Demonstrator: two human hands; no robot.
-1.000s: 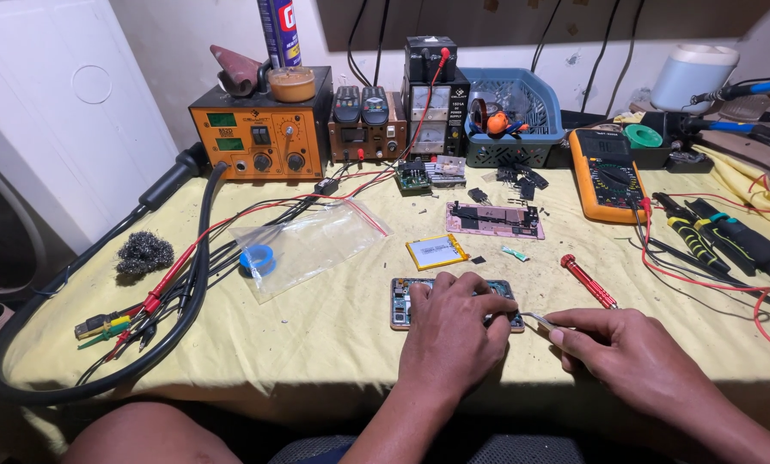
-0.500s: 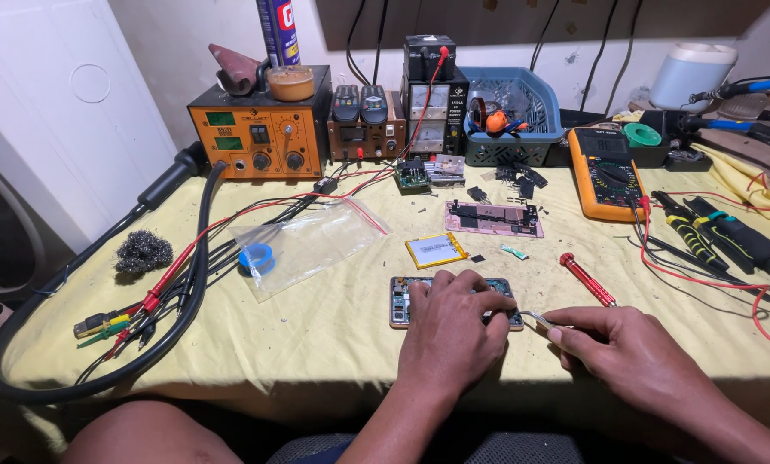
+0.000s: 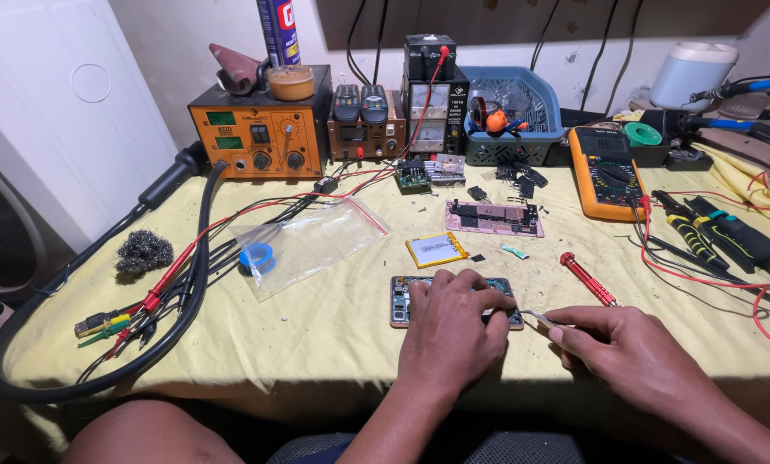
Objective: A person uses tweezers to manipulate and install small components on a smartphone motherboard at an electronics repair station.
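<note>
Your left hand [image 3: 450,331] lies palm down over the opened phone [image 3: 405,300], fingers curled and pressing on its near and right part, so it pins the phone flat to the table [image 3: 333,318] rather than wrapping around it. The phone sits at the near edge of the table, right in front of you, circuit side up, with only its left end and far rim showing past your hand.

Your right hand [image 3: 634,348] is closed in a pinch on thin metal tweezers [image 3: 538,318], thumb and forefinger tight on the shaft. The tip points left and reaches the phone's right edge, just beside your left fingers; whether it touches can't be told.

A red screwdriver [image 3: 588,278] lies just beyond your right hand. A yellow flat battery [image 3: 435,249] lies just past the phone, a pink phone frame [image 3: 493,218] farther back. A clear plastic bag [image 3: 316,241] with a blue roll is off to the left.
</note>
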